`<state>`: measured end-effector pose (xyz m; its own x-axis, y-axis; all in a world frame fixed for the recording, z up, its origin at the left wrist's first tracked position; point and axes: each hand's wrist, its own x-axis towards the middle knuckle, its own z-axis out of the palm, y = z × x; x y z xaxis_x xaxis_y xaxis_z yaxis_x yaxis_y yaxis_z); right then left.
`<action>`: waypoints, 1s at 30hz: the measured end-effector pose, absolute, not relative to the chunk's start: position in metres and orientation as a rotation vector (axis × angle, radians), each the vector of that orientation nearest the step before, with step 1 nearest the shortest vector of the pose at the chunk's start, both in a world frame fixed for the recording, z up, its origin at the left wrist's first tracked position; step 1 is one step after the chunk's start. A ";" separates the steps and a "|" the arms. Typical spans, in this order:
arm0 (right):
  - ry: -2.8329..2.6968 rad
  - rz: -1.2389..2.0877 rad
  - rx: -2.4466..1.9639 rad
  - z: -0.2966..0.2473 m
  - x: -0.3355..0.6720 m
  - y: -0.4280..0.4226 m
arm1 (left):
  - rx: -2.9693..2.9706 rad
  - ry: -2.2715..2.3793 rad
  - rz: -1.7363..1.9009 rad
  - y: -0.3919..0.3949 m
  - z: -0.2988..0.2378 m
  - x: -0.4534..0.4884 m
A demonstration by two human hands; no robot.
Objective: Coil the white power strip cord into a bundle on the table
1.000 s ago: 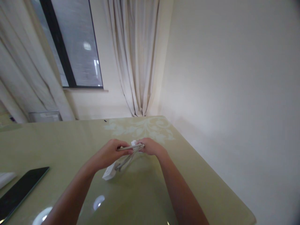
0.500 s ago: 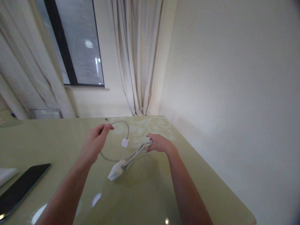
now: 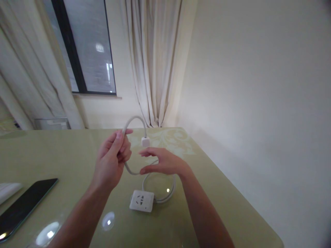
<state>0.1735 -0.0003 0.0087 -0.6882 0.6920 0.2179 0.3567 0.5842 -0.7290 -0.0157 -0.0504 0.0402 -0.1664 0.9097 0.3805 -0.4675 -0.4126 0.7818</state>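
A white power strip [image 3: 142, 201] with its sockets facing up lies on the table, its grey-white cord [image 3: 169, 197] looped behind and to its right. My left hand [image 3: 113, 151] is closed round the cord near its plug end. From that grip the cord arches up, and the white plug [image 3: 145, 141] dangles from it. My right hand [image 3: 164, 161] is held beside the cord, thumb and fingers apart, the thumb close to the lower stretch of cord. Whether the thumb touches the cord I cannot tell.
A black tablet or phone [image 3: 26, 208] lies on the greenish glossy table [image 3: 69, 151] at the left, with a white object [image 3: 9, 191] beside it. Beyond the table are curtains [image 3: 155, 69] and a window [image 3: 88, 44]. A wall [image 3: 258, 103] runs along the right side.
My right hand has let go of the cord bundle and moved left. The power strip now lies flat on the table. My left hand has moved right, and the plug hangs higher.
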 end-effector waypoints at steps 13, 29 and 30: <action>-2.226 1.326 -0.537 0.023 0.164 -0.014 | 1.079 0.610 1.779 -0.045 0.033 -0.003; -1.414 1.114 -0.535 0.023 0.155 -0.006 | 1.850 1.233 0.981 0.015 -0.099 0.016; -1.367 1.162 -0.508 0.023 0.153 -0.007 | 1.850 1.220 0.975 0.014 -0.106 0.022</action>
<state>0.1528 -0.0068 0.0230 -0.1937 0.8540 0.4828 -0.3387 0.4037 -0.8499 0.0218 0.0140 -0.1055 0.2714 0.9400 0.2067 0.4084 -0.3070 0.8596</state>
